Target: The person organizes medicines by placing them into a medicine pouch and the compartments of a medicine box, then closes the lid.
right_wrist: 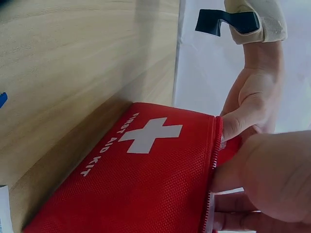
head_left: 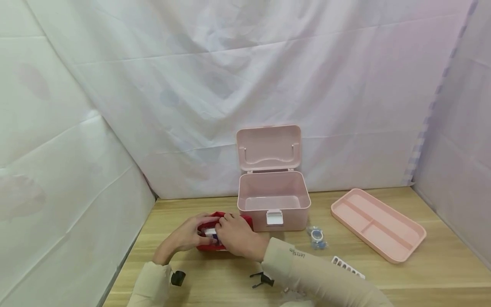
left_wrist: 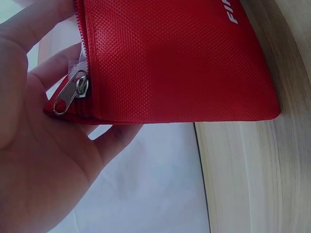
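A red first aid pouch [head_left: 245, 220], printed with a white cross, stands unzipped on the wooden table. My left hand [head_left: 188, 234] grips its left end beside the metal zipper pull [left_wrist: 70, 92], with fingers on both sides of the fabric. The right hand [head_left: 238, 236] bends over the mouth of the pouch. In the right wrist view its thumb and fingers [right_wrist: 238, 213] go behind the zipped edge, so their tips are hidden. Something white [head_left: 210, 232] shows in the opening between the hands. Most of the pouch's contents are out of sight.
An open pink box [head_left: 287, 219] stands behind the pouch, lid raised against the curtain. Right of it lie a blue-and-white roll in clear wrap [head_left: 317, 236], a pink divided tray [head_left: 383, 226] and a blister pack [head_left: 347, 266]. Clear plastic [head_left: 293, 295] lies near the right sleeve.
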